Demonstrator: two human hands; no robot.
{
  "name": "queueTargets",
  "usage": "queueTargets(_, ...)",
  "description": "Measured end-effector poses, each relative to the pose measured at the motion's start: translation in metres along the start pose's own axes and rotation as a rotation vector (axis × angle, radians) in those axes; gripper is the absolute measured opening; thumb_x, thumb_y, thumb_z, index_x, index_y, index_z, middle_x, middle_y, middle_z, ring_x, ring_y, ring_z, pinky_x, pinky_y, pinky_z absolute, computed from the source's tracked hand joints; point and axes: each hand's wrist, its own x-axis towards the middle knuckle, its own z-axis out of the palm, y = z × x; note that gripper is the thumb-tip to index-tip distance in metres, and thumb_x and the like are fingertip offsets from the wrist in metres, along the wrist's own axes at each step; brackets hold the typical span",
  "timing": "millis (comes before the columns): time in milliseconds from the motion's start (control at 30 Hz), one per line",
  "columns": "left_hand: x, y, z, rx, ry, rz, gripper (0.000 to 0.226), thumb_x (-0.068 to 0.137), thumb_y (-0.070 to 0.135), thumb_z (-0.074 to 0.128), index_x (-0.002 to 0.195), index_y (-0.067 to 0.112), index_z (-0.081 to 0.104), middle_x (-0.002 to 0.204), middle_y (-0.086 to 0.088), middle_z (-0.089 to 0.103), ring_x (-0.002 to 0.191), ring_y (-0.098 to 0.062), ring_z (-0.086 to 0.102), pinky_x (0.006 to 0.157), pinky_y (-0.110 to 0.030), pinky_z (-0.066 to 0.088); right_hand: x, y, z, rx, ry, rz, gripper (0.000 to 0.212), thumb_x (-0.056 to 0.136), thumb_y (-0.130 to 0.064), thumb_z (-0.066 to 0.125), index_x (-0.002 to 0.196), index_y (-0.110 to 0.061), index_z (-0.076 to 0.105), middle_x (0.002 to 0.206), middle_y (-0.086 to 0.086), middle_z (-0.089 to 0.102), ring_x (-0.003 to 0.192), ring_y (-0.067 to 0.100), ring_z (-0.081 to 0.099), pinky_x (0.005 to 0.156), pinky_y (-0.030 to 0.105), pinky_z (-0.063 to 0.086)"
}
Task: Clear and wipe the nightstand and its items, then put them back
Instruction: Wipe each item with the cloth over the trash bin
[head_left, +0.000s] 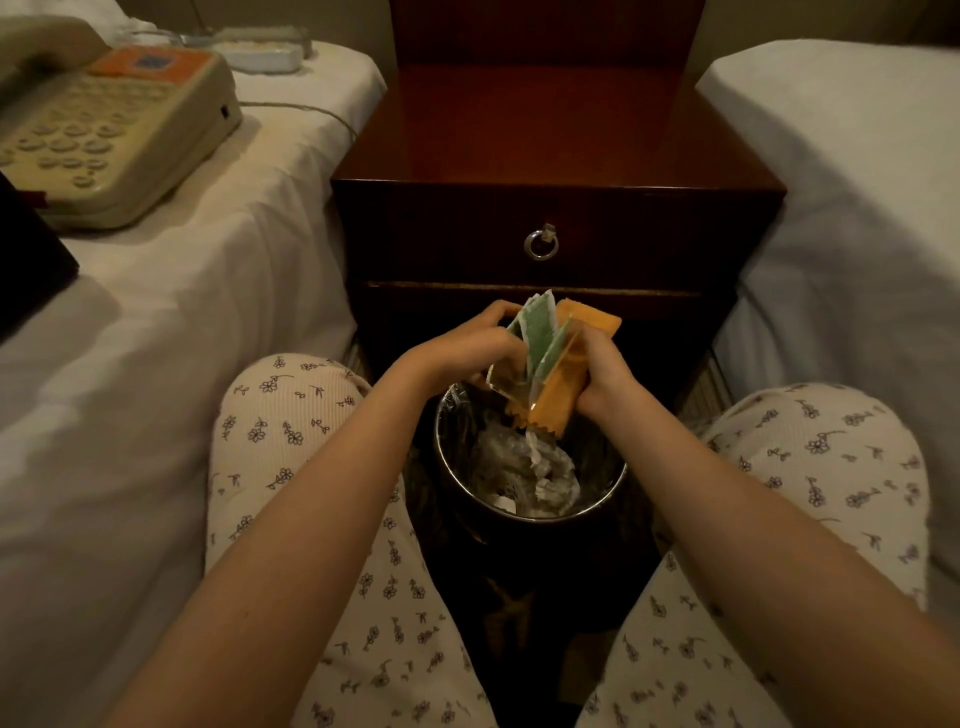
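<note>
The dark wooden nightstand (558, 135) stands between two beds, its top bare. In front of it, over a round bin (597, 499), my left hand (467, 345) and my right hand (605, 369) hold a clear plastic holder (506, 382) together with green sachets (540, 332) and an orange cloth (558, 395). My left hand grips the holder and the sachets from the left. My right hand grips the orange cloth against the holder's right side. A beige telephone (104, 130) lies on the left bed.
The bin holds crumpled wrappers and paper. White trays (260, 54) sit at the head of the left bed, and a dark flat object (26, 260) lies at its left edge. The right bed (857, 182) is bare. My knees flank the bin.
</note>
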Motion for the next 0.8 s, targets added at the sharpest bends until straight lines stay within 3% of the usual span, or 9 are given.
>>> queueTargets(100,-0.003,0.002,0.001,-0.036,-0.033,0.011,0.061,0.079,0.012,0.05,0.137,0.022,0.036,0.115,-0.007,0.056,0.089,-0.02,0.056,0.065,-0.029,0.046,0.004,-0.005,-0.003,-0.139,0.157,-0.112,0.024,0.088,-0.021,0.055,0.107,-0.01,0.046,0.096,0.009,0.058,0.089,0.026,0.056,0.08,0.039,0.047)
queueTargets(200,-0.006,0.003,0.003,-0.018,-0.069,0.037,0.067,0.064,0.019,0.046,0.13,0.013,0.044,0.12,-0.015,0.056,0.105,-0.034,0.058,0.083,-0.045,0.052,0.004,-0.008,-0.002,-0.22,0.078,-0.186,0.017,0.086,-0.016,0.054,0.1,-0.007,0.058,0.088,0.008,0.062,0.078,0.022,0.06,0.069,0.032,0.048)
queueTargets(267,-0.007,0.004,0.003,-0.027,-0.084,0.048,0.066,0.062,0.016,0.044,0.127,0.005,0.045,0.116,-0.019,0.054,0.103,-0.039,0.057,0.082,-0.045,0.051,0.0,-0.009,-0.001,-0.254,0.007,-0.194,0.012,0.088,-0.015,0.051,0.087,-0.01,0.062,0.08,0.005,0.063,0.071,0.02,0.059,0.065,0.029,0.047)
queueTargets(433,-0.011,0.006,-0.002,-0.22,-0.143,0.071,0.048,0.059,0.008,0.042,0.106,0.007,0.051,0.093,-0.011,0.057,0.076,-0.025,0.057,0.057,-0.026,0.052,-0.002,-0.016,-0.001,-0.098,-0.017,-0.163,0.027,0.088,-0.019,0.049,0.111,-0.008,0.059,0.09,0.008,0.062,0.08,0.024,0.059,0.074,0.035,0.048)
queueTargets(567,-0.002,0.0,-0.006,-0.393,-0.077,0.053,0.06,0.042,0.015,0.054,0.102,0.015,0.046,0.101,-0.013,0.045,0.085,-0.028,0.035,0.065,-0.034,0.03,-0.005,-0.023,-0.004,0.037,0.131,-0.174,0.021,0.088,-0.019,0.051,0.108,-0.013,0.049,0.102,0.011,0.059,0.092,0.027,0.056,0.088,0.042,0.047)
queueTargets(633,0.002,-0.003,-0.006,-0.424,-0.038,0.044,0.057,0.045,0.015,0.055,0.101,0.013,0.049,0.102,-0.014,0.051,0.091,-0.03,0.042,0.077,-0.04,0.031,-0.007,-0.022,-0.004,-0.001,0.183,-0.197,0.025,0.091,-0.022,0.052,0.113,-0.014,0.043,0.104,0.009,0.053,0.094,0.026,0.052,0.087,0.039,0.044)
queueTargets(700,0.001,-0.003,-0.004,-0.444,-0.013,0.042,0.048,0.052,0.01,0.051,0.1,0.009,0.049,0.096,-0.011,0.059,0.091,-0.031,0.053,0.081,-0.04,0.035,-0.01,-0.016,0.001,-0.082,0.13,-0.237,0.037,0.092,-0.023,0.051,0.126,-0.012,0.041,0.103,0.007,0.052,0.095,0.025,0.051,0.083,0.036,0.042)
queueTargets(800,0.004,-0.005,-0.004,-0.5,0.067,0.05,0.045,0.054,0.006,0.046,0.099,0.007,0.044,0.087,-0.011,0.053,0.077,-0.026,0.056,0.065,-0.032,0.05,-0.016,-0.005,0.013,-0.239,0.001,-0.339,0.04,0.093,-0.021,0.051,0.131,-0.014,0.04,0.107,0.006,0.054,0.099,0.025,0.054,0.077,0.033,0.044)
